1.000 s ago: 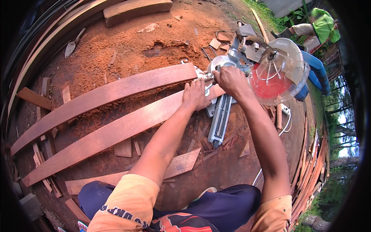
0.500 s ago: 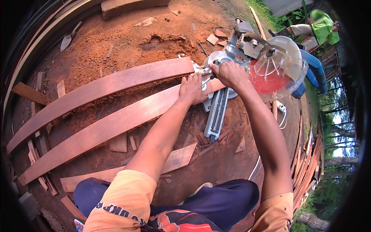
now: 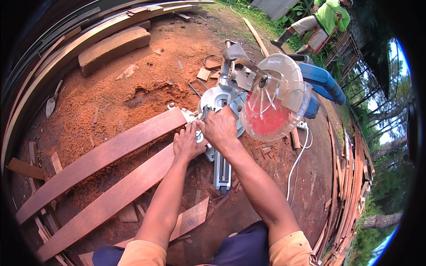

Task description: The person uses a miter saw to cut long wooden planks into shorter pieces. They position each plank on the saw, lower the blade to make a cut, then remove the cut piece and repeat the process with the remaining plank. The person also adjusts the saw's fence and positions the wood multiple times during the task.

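Observation:
A mitre saw [image 3: 222, 97] stands on the ground, its head with a red blade [image 3: 266, 113] and clear guard raised. Across its base lies a long reddish-brown plank [image 3: 111, 199], reaching out to the lower left. Flat on this plank, beside the saw's metal clamp [image 3: 199, 135], my left hand [image 3: 187, 142] has its fingers stretched out. My right hand [image 3: 220, 129] is closed around the clamp's dark handle [image 3: 206, 111], most of which its fingers hide. A second reddish plank [image 3: 106, 155] lies alongside, its squared end near the saw.
Sawdust [image 3: 102, 119] covers the ground left of the saw. A thick timber block [image 3: 115, 48] and a trowel [image 3: 51, 105] lie beyond. Stacked wood strips [image 3: 346, 190] and a white cable [image 3: 298, 164] are at the right. Another person [image 3: 324, 22] in a green shirt is at the far right.
My view has swung to the right, so the saw and planks appear further left and lower. Both hands stay at the clamp and plank; the saw head remains raised.

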`<state>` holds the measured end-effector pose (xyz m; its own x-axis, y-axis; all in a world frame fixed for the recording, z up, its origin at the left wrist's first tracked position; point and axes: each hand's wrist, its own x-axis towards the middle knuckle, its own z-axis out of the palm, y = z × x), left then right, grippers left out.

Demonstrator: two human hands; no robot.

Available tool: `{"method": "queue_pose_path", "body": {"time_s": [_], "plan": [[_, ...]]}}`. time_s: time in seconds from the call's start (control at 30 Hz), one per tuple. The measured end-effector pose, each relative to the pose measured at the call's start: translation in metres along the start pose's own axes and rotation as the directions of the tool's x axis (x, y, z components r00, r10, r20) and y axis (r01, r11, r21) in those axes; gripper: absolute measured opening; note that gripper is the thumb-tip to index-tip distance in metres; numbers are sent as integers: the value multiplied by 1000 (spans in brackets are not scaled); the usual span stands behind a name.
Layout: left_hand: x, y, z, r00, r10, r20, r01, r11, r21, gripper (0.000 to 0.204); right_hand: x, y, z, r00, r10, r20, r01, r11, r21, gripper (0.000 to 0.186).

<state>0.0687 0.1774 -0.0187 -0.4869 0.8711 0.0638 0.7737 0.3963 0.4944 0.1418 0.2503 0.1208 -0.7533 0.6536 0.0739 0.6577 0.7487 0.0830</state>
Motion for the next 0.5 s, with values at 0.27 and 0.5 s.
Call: {"method": "queue_pose_path", "body": {"time_s": [0.27, 0.5], "plan": [[2, -2, 2, 1000, -3, 26, 2, 999, 32, 113, -45, 25, 13, 924, -338, -179, 339, 941, -26, 64], [-2, -7, -9, 999, 1, 47, 1, 999, -50, 112, 0, 31, -25, 844, -533, 57, 528, 845, 84, 37]]}}
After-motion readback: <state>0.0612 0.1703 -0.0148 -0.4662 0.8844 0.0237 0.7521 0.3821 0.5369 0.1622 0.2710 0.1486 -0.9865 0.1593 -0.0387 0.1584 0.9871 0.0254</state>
